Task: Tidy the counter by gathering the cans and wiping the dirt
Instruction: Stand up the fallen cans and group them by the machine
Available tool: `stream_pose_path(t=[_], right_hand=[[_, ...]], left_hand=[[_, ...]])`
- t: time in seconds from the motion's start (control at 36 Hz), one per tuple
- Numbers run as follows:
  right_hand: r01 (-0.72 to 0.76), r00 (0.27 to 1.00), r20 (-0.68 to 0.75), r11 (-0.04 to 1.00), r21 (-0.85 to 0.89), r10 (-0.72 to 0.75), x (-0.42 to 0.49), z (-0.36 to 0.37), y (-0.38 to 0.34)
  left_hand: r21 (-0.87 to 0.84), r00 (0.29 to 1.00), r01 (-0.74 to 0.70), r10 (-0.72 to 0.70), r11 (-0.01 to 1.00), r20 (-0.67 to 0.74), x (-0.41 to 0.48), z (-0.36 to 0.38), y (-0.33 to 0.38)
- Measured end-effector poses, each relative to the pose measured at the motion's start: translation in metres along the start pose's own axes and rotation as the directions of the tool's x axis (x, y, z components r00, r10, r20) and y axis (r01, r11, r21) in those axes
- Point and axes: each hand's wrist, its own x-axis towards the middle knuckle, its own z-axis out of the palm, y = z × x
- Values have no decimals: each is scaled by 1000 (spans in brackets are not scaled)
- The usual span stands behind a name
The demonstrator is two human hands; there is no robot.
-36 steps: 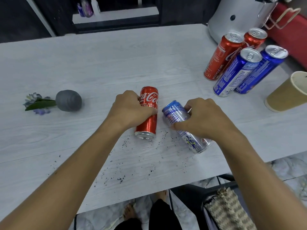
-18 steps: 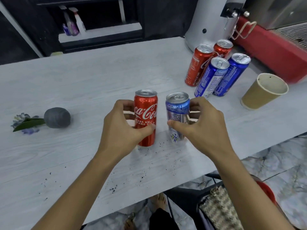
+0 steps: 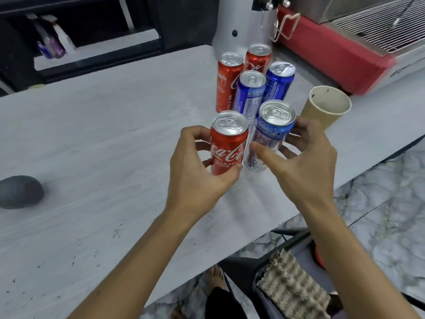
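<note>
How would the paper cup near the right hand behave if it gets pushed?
The paper cup looks empty inside, so it is probably light and would slide or tip over easily. Its thin wall may dent under a firm grip.

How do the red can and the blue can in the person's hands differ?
The red can is all red with white script; the blue can is blue on top and whitish lower down. The left hand grips the red can; the right hand grips the blue can. The blue can is nearer the paper cup than the red can. Both are slim, upright, with silver lids and tabs flat.
</note>
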Motion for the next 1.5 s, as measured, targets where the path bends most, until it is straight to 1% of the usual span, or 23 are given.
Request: stream_pose_path(t=[0.22, 0.44, 0.53, 0.83, 1.03, 1.5], right_hand=[[12, 996, -92, 1000, -21, -14, 47, -23, 28], [36, 993, -108, 999, -22, -38, 75, -29, 57], [32, 993, -110, 999, -6, -33, 79, -27, 66], [18, 994, -109, 1000, 25, -15, 81, -21, 86], [17, 995, -101, 1000, 24, -14, 83, -21, 89], [21, 997, -75, 1000, -20, -22, 80, -22, 87]], left_hand=[[-32, 998, -64, 64, 997, 0, 35, 54, 14], [-31, 993, -103, 101, 994, -56, 55, 90, 14], [-40, 993, -94, 91, 995, -76, 57, 97, 11], [-97, 992, -71, 60, 993, -112, 59, 109, -2], [-82, 995, -47, 39, 996, -95, 56, 112, -11], [-20, 996, -50, 48, 999, -78, 56, 113, -15]])
